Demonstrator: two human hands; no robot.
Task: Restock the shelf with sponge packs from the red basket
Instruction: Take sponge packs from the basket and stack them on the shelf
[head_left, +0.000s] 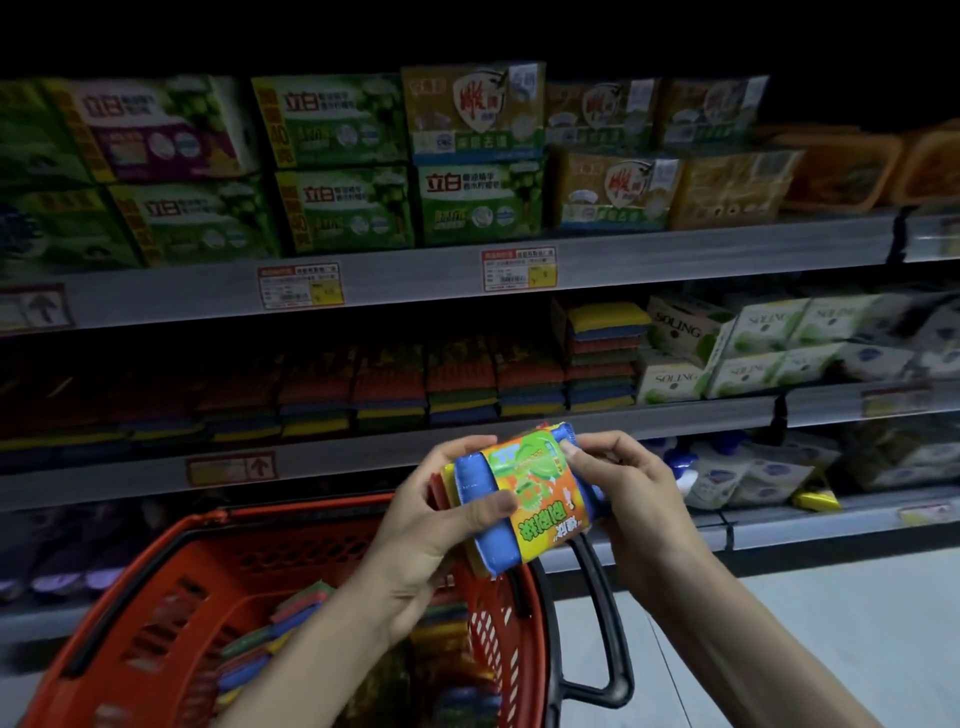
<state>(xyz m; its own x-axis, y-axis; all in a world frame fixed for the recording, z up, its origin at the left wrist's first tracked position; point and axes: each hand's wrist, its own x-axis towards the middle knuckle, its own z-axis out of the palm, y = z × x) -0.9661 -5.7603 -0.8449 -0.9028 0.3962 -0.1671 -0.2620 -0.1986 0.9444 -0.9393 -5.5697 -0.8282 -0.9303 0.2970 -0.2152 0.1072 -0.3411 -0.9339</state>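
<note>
A sponge pack (524, 493) with blue sponges and an orange and green label is held above the red basket (171, 587). My left hand (441, 519) grips its left end, thumb across the front. My right hand (628, 493) pinches its right end. Both hands hold it in front of the middle shelf (571, 423). That shelf carries a row of stacked sponge packs (457, 384) in red, blue and yellow. More sponge packs (270, 644) lie inside the basket, partly hidden by my left forearm.
The top shelf (675, 257) holds green and yellow boxes. White boxed goods (769, 338) stand on the right of the middle shelf. Bottles and pouches (753, 467) fill the lower shelf. The basket's black handle (602, 613) hangs toward the light floor (831, 634).
</note>
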